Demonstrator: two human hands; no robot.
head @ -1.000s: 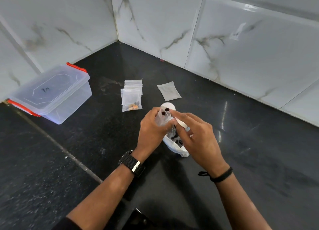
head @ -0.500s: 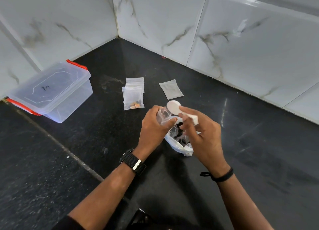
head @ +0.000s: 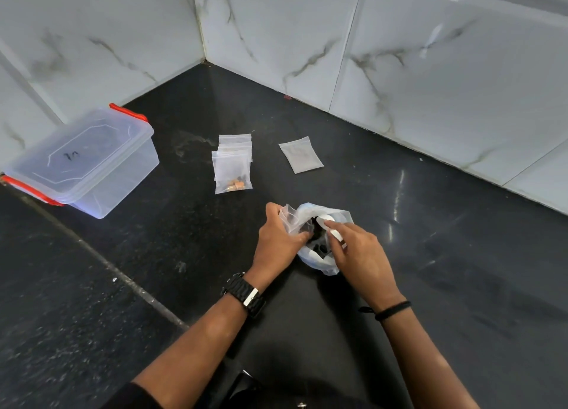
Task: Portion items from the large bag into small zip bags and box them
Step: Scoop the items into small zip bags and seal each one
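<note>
The large white plastic bag sits open on the black counter, with dark items inside it. My left hand pinches a small clear zip bag at the large bag's left edge. My right hand holds a white plastic spoon, whose bowl dips into the large bag's mouth. A stack of small zip bags lies farther back, the top one holding a few orange-brown pieces. One flat zip bag lies apart to its right. The clear box with red clips stands shut at the left.
White marble-tiled walls close the counter at the back and left, meeting in a corner. A seam runs diagonally across the counter at the left. A dark object shows at the bottom edge near my body.
My right hand has lowered the white spoon from above the small zip bag down into the large bag. My left hand with the small bag has dropped slightly.
</note>
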